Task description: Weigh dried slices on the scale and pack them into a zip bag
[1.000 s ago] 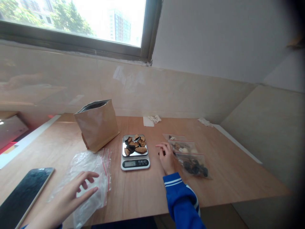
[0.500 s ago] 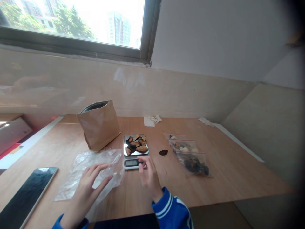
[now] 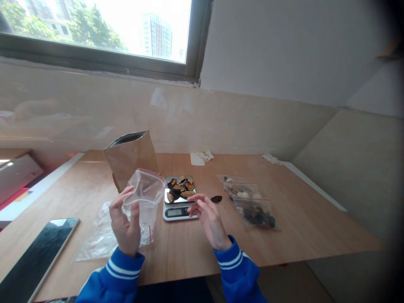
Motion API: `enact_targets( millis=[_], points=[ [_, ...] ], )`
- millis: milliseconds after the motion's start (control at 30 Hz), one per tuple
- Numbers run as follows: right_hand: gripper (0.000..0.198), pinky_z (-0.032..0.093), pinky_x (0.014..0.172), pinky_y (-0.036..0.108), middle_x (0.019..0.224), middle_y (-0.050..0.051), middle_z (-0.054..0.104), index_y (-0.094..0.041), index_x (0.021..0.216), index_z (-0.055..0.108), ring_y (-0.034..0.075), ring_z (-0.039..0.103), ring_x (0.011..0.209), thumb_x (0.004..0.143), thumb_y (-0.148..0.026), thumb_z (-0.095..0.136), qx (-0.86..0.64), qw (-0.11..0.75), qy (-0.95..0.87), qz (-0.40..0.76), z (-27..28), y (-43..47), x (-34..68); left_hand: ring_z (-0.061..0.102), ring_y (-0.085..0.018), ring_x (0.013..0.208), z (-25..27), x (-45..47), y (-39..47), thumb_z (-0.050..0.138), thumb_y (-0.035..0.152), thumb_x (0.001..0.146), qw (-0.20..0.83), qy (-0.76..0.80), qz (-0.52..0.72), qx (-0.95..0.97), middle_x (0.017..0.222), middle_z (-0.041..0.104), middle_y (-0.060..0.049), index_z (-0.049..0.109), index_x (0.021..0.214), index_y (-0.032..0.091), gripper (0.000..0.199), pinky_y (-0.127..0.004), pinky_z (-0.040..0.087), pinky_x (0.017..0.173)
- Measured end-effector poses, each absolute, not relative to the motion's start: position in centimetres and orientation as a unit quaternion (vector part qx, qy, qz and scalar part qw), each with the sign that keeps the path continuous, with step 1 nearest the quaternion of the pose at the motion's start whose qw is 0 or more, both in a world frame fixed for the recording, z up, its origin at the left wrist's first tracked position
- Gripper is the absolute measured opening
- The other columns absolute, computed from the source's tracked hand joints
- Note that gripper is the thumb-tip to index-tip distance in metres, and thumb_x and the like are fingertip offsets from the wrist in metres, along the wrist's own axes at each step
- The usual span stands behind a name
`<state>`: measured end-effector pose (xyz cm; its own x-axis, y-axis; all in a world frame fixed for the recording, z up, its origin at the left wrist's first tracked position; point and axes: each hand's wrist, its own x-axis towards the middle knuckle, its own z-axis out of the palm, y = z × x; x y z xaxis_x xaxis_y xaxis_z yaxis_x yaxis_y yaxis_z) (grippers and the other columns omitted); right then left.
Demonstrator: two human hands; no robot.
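Note:
A clear zip bag (image 3: pixel 147 189) with a red seal line is raised, its mouth open, left of the scale. My left hand (image 3: pixel 126 223) holds it near the mouth, thumb and fingers at its near side. Dried brown slices (image 3: pixel 179 188) with dark skins lie on the metal pan of a small digital scale (image 3: pixel 168 216); I cannot read its display. My right hand (image 3: pixel 210 219) hovers at the scale's right front corner, fingers loosely apart and holding nothing. One dark dried piece (image 3: pixel 216 199) rests on the table beyond it.
Behind the bag stands an open brown paper pouch (image 3: pixel 129 153). More clear plastic (image 3: pixel 97 235) lies flat left of my hand, near a phone (image 3: pixel 38 256). Filled zip bags (image 3: pixel 257 214) sit at the right. Crumpled tissue (image 3: pixel 205 156) lies by the wall.
My left hand has lifted a zip bag off the plastic pile, and its mouth now gapes. My right hand has drawn back slightly right from the scale's buttons.

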<state>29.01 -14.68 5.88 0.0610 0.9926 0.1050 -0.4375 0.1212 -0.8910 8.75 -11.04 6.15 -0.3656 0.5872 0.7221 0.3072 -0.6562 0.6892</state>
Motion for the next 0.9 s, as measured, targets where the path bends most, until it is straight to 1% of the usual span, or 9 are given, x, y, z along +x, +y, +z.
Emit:
enact_targets(
  millis=[67,133,267,333,400,533,667,800,900],
  points=[
    [0.02,0.048,0.067,0.029,0.099,0.006,0.063,-0.019,0.093,0.061,0.016,0.059,0.078,0.086,-0.034,0.051,-0.408,0.643,-0.416,0.497,5.3,-14.3,30.3,0.051,-0.023,0.12,6.0,9.7,-9.7,0.053,0.031,0.086,0.074,0.384,0.748,0.536,0.125,0.054,-0.011,0.047,0.109,0.02,0.026,-0.049,0.034,0.104],
    [0.02,0.048,0.074,0.032,0.099,0.006,0.063,-0.02,0.095,0.062,0.018,0.059,0.085,0.086,-0.034,0.05,-0.478,0.621,-0.47,0.406,4.5,-13.7,31.3,0.05,-0.023,0.121,5.4,10.4,-8.4,0.05,0.032,0.088,0.065,0.365,0.757,0.538,0.13,0.051,-0.012,0.043,0.11,0.021,0.026,-0.05,0.034,0.104],
    [0.023,0.043,0.09,0.039,0.107,0.008,0.059,-0.021,0.105,0.06,0.023,0.053,0.102,0.084,-0.028,0.051,-0.563,0.533,-0.595,0.21,2.9,-12.2,32.1,0.05,-0.023,0.122,3.2,11.2,-6.8,0.045,0.032,0.09,0.082,0.352,0.744,0.562,0.128,0.054,-0.015,0.039,0.112,0.02,0.025,-0.051,0.034,0.104],
    [0.026,0.04,0.094,0.042,0.11,0.009,0.057,-0.021,0.109,0.058,0.024,0.05,0.107,0.084,-0.024,0.05,-0.577,0.492,-0.634,0.152,2.4,-11.5,32.0,0.051,-0.022,0.121,2.1,11.2,-6.6,0.044,0.033,0.091,0.103,0.362,0.735,0.564,0.126,0.055,-0.015,0.039,0.113,0.019,0.026,-0.05,0.036,0.103],
    [0.029,0.039,0.096,0.043,0.111,0.01,0.056,-0.02,0.112,0.056,0.024,0.049,0.108,0.084,-0.021,0.05,-0.587,0.459,-0.657,0.114,2.2,-11.1,31.7,0.051,-0.022,0.12,1.2,11.1,-6.6,0.043,0.034,0.091,0.124,0.368,0.73,0.563,0.127,0.055,-0.013,0.039,0.115,0.02,0.028,-0.049,0.036,0.103],
    [0.031,0.04,0.093,0.043,0.111,0.01,0.057,-0.018,0.114,0.054,0.025,0.049,0.106,0.083,-0.019,0.051,-0.605,0.418,-0.675,0.067,2.0,-10.4,31.1,0.051,-0.021,0.121,0.5,10.8,-6.8,0.044,0.039,0.09,0.159,0.366,0.724,0.562,0.128,0.055,-0.01,0.039,0.119,0.023,0.033,-0.049,0.036,0.104],
    [0.031,0.04,0.09,0.042,0.109,0.009,0.06,-0.018,0.112,0.055,0.026,0.049,0.102,0.082,-0.017,0.052,-0.611,0.401,-0.68,0.061,1.4,-9.9,30.9,0.052,-0.021,0.12,0.4,10.9,-6.8,0.044,0.041,0.09,0.208,0.35,0.729,0.55,0.13,0.053,-0.008,0.039,0.12,0.026,0.034,-0.048,0.039,0.104],
    [0.022,0.041,0.086,0.042,0.101,0.008,0.063,-0.019,0.102,0.06,0.025,0.052,0.096,0.081,-0.018,0.054,-0.606,0.415,-0.673,0.09,1.4,-9.5,31.2,0.053,-0.022,0.119,0.3,10.9,-6.8,0.046,0.042,0.089,0.221,0.339,0.737,0.541,0.129,0.054,-0.009,0.041,0.118,0.026,0.034,-0.049,0.041,0.101],
    [0.019,0.043,0.082,0.04,0.096,0.007,0.064,-0.02,0.098,0.062,0.023,0.054,0.089,0.08,-0.024,0.058,-0.587,0.463,-0.654,0.117,3.2,-9.4,31.3,0.052,-0.022,0.121,0.3,10.8,-6.6,0.046,0.04,0.09,0.213,0.33,0.736,0.551,0.129,0.053,-0.01,0.04,0.118,0.025,0.033,-0.049,0.04,0.102]
  ],
)
